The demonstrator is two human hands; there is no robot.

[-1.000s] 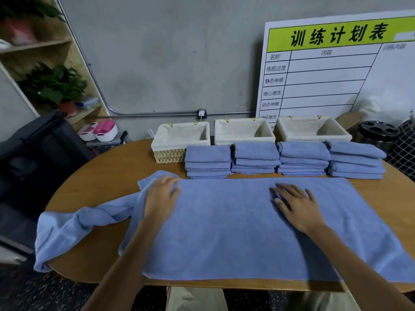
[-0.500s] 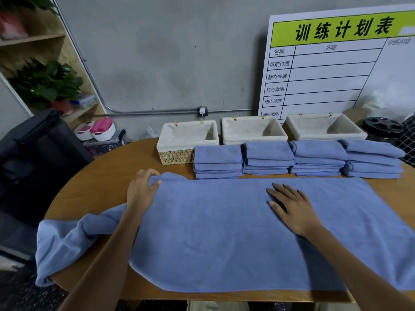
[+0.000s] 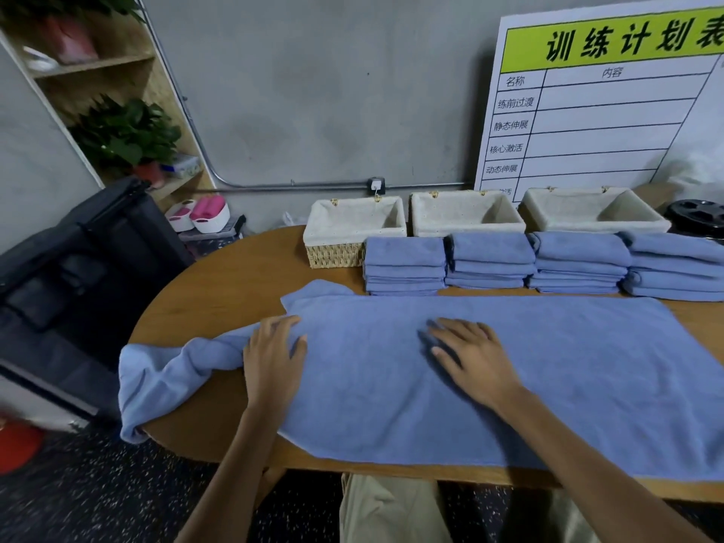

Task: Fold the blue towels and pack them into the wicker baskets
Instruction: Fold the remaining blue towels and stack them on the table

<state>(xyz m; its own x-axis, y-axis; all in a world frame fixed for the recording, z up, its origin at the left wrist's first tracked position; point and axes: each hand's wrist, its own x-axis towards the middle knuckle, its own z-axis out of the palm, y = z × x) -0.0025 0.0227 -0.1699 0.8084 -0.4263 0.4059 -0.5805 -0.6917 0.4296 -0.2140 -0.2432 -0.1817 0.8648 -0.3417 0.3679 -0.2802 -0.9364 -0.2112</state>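
Head view is taken looking down over a wooden table (image 3: pixel 219 291). Nearest, at 6 o'clock, beige trousers (image 3: pixel 391 511) are seen below the table edge. A large blue towel (image 3: pixel 548 386) is spread flat across the near half of the table, from the centre out to 3 o'clock. Its bunched end (image 3: pixel 156 378) is draped over the table edge at 9 o'clock. The left hand (image 3: pixel 274 354) is laid on the towel where the flat part meets the bunched part; its fingers are slightly bent and rest on the cloth, and whether any fold is pinched cannot be told. The right hand (image 3: pixel 470 358) is pressed flat on the middle of the towel, fingers spread and straight, nothing held.

Beyond the towel, toward 12 o'clock, four stacks of folded blue towels (image 3: pixel 489 260) are lined up side by side. Just behind them, three wicker baskets (image 3: pixel 352 229) with pale cloth liners are set in a row with nothing seen inside. A black round object (image 3: pixel 697 217) is placed at 2 o'clock beside the last basket.

Farther back, a white chart board (image 3: pixel 607 111) with a green header is leaned against the grey wall at 1 o'clock. At 10 o'clock a black case (image 3: pixel 78 268) is seen on the floor, and behind it a wooden shelf (image 3: pixel 117 64) with a potted plant (image 3: pixel 129 139).
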